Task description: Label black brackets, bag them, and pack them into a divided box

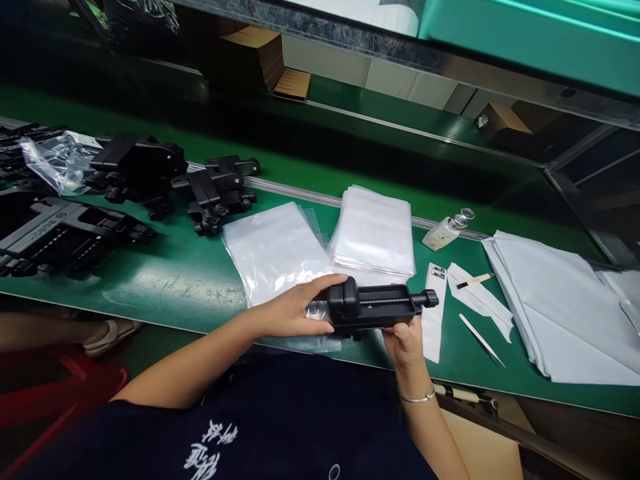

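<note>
I hold a black plastic clamp-like part (376, 305) level above the near edge of the green table (190, 280). My left hand (295, 310) grips its thick left end, thumb on top. My right hand (407, 343) holds it from below near the right end, where a small knob sticks out. Under the part lie clear plastic bags (273, 250), and a neat stack of bags (375, 230) sits just behind.
Several more black parts (215, 190) and a crumpled bag (57, 160) lie at the left. At the right are a small bottle (447, 230), white paper strips (435, 300), tweezers (481, 339) and folded white sheets (560, 300). Cardboard boxes (270, 63) stand behind the table.
</note>
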### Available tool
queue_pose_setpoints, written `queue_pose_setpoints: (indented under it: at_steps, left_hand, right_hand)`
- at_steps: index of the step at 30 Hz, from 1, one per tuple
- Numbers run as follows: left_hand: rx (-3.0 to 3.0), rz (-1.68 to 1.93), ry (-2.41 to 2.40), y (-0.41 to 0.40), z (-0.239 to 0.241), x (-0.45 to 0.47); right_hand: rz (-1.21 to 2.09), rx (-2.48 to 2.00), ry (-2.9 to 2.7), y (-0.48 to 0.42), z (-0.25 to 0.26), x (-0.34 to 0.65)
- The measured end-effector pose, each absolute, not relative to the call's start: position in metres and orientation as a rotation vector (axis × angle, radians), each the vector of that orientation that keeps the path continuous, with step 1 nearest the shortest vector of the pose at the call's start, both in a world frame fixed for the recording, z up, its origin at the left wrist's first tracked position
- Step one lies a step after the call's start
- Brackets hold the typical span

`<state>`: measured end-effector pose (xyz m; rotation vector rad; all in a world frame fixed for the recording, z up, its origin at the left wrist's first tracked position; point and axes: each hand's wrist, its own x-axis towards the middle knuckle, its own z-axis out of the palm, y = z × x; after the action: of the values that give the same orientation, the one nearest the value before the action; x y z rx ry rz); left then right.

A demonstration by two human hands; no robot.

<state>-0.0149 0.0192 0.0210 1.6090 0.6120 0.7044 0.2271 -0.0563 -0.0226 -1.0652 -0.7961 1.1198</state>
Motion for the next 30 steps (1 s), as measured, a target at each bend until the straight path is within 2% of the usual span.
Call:
queue_pose_setpoints:
  at_steps: [6, 10, 17, 25, 30]
  left_hand:
    - [0.697, 0.652, 0.535, 0.010, 0.003, 0.001]
    - [0.401, 0.589, 0.575, 0.006, -0.008, 0.004]
    - [0.392, 0.559, 0.559, 0.016, -0.028, -0.007]
    - [0.333, 0.490, 0.603, 0.044, -0.029, 0.000]
    - [0.371, 0.491, 0.628, 0.044, -0.024, 0.007]
  right_hand:
    - [1.262, -1.053, -0.854, -0.047, -0.002, 0.227]
    - [1.230, -1.142, -0.848, -0.040, 0.002, 0.219]
    - [1.166, -1.196, -0.918, -0.040, 0.005, 0.206]
    - [0.638, -1.339, -1.721, -0.049, 0.027, 0.175]
    - [0.589, -1.306, -1.813, -0.050, 0.031, 0.163]
